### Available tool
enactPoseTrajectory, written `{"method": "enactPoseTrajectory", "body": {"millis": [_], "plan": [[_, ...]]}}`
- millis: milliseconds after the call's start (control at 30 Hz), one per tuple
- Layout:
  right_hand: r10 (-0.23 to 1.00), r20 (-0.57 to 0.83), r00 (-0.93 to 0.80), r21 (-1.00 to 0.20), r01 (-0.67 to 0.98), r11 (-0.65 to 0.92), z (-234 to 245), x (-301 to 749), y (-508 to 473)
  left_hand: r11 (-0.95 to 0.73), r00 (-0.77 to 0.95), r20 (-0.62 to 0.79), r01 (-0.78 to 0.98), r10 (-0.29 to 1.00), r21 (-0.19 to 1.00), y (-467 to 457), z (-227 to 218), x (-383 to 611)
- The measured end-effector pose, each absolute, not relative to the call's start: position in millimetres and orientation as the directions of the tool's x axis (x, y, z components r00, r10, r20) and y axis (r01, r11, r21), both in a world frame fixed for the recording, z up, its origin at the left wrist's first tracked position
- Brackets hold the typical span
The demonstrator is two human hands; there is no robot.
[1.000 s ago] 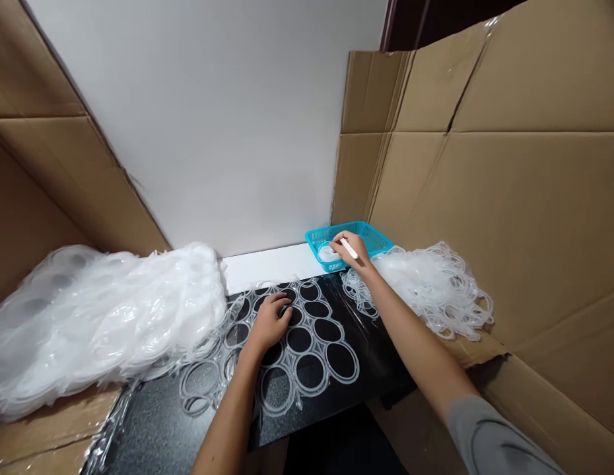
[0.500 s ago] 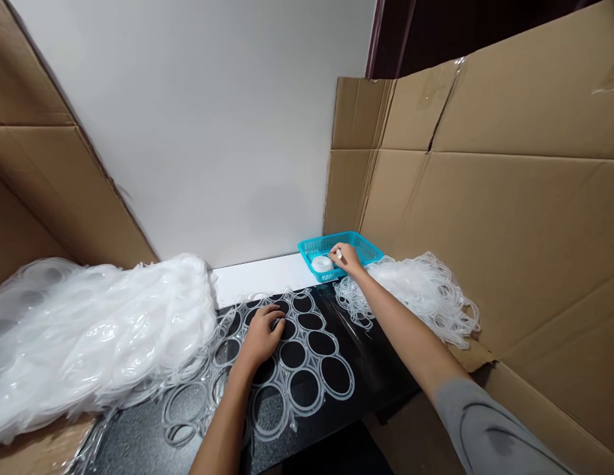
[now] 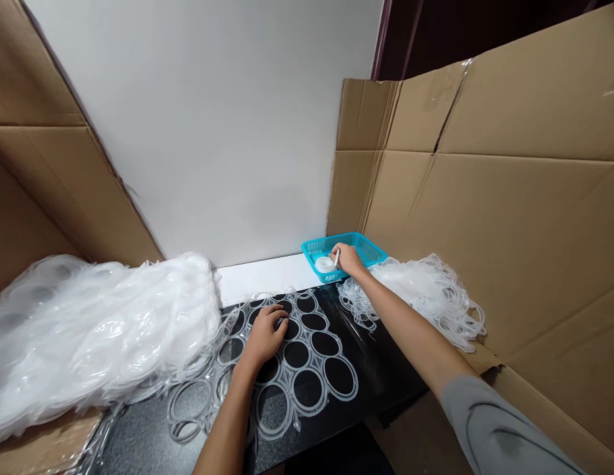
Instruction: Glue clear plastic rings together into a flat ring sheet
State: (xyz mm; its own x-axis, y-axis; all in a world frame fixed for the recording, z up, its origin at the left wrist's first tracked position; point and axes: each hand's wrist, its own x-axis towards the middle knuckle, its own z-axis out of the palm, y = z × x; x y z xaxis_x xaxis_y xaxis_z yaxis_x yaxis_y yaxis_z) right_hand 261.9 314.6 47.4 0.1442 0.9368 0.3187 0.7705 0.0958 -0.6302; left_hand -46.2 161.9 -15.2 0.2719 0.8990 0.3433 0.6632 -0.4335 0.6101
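Note:
A sheet of joined translucent plastic rings point(image 3: 315, 362) lies flat on the dark tabletop. My left hand point(image 3: 267, 333) rests on its upper left part, fingers spread and bent a little. My right hand point(image 3: 348, 259) is over the teal plastic basket point(image 3: 327, 278), with its fingers closed around a short white stick-like tool point(image 3: 337, 258); its exact kind is too small to make out. Just left of those fingers, a small stack of white rings point(image 3: 325, 264) lies in the basket.
At the left rises a large heap of translucent ring sheets point(image 3: 138, 330), partly on cardboard. A tangle of clear ring trimmings point(image 3: 420, 290) lies right of the basket, by my right forearm. Cardboard panels point(image 3: 525, 231) and a pale wall point(image 3: 228, 132) enclose the workspace.
The white tool in my right hand has turned to stand more upright. My left hand stays on the ring sheet. The whole view has shifted slightly.

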Motion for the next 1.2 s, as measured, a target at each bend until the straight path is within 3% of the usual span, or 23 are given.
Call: {"method": "enactPoseTrajectory", "body": {"millis": [133, 233, 367, 467, 600, 800, 900, 1000, 1200], "plan": [[0.919, 0.361, 0.158, -0.617, 0.779, 0.108, 61.4, 261.8, 306.0, -0.433, 0.276, 0.341, 0.687, 0.899, 0.584, 161.9, -17.4, -46.2], [0.894, 0.434, 0.109, -0.623, 0.753, 0.21, 73.8, 251.1, 286.6, -0.428, 0.268, 0.355, 0.736, 0.896, 0.524, 161.2, -23.3, -44.6], [0.869, 0.421, -0.26, -0.629, 0.607, 0.486, 60.4, 216.2, 230.6, -0.414, 0.256, 0.372, 0.793, 0.892, 0.447, 163.8, -30.5, -40.6], [0.83, 0.297, -0.473, -0.666, 0.52, 0.535, 24.2, 188.5, 186.0, -0.411, 0.238, 0.374, 0.763, 0.896, 0.499, 172.6, -27.0, -41.1], [0.775, 0.345, -0.529, -0.626, 0.486, 0.61, -13.8, 173.8, 168.8, -0.428, 0.232, 0.376, 0.668, 0.897, 0.609, 185.1, -9.0, -51.6], [0.793, 0.288, -0.537, -0.555, 0.581, 0.595, 3.3, 178.8, 205.3, -0.467, 0.316, 0.347, 0.658, 0.883, 0.59, 175.0, 3.9, -69.1], [0.793, 0.336, -0.509, -0.698, 0.431, 0.572, 11.8, 171.2, 210.7, -0.455, 0.347, 0.294, 0.694, 0.891, 0.558, 165.8, -3.5, -70.8], [0.78, 0.237, -0.58, -0.849, 0.267, 0.456, 8.1, 159.8, 208.2, -0.431, 0.347, 0.257, 0.716, 0.902, 0.549, 161.4, -10.8, -71.1], [0.813, 0.14, -0.565, -0.932, 0.202, 0.301, -8.2, 158.5, 209.1, -0.393, 0.325, 0.224, 0.715, 0.919, 0.578, 161.5, -16.9, -73.3]]}}
